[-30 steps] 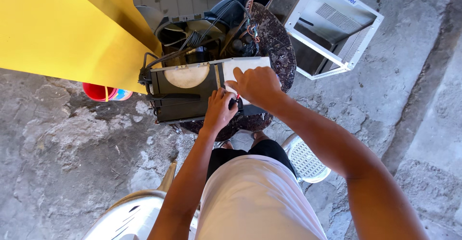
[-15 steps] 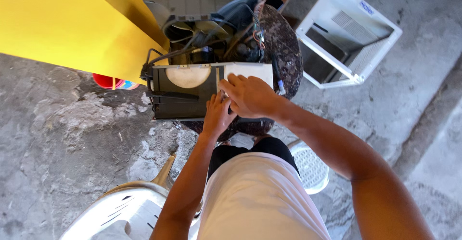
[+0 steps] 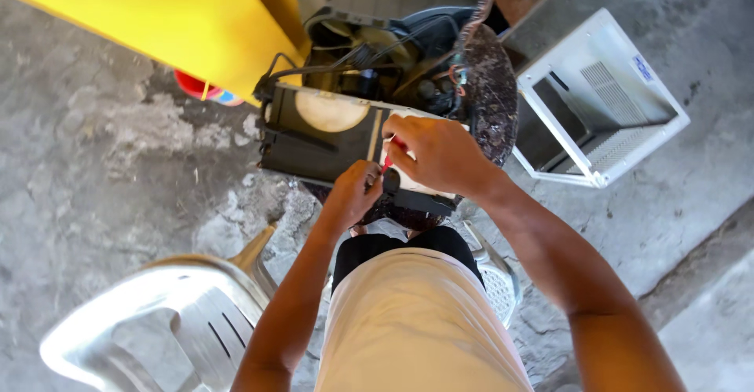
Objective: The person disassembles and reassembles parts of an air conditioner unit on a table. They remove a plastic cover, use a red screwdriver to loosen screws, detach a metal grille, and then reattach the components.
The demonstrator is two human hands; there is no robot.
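We pinch the small black part (image 3: 390, 180) with left hand (image 3: 355, 196); right hand (image 3: 440, 155) steadies the dismantled unit (image 3: 314, 137) (closed grip; keep it square).

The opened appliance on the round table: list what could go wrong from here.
1. The opened appliance juts past the round table edge; pressure from the left hand or right hand might tip it.
2. Loose wires lie close by and could snag.
3. The white plastic chair crowds the person's side, a possible trip hazard.
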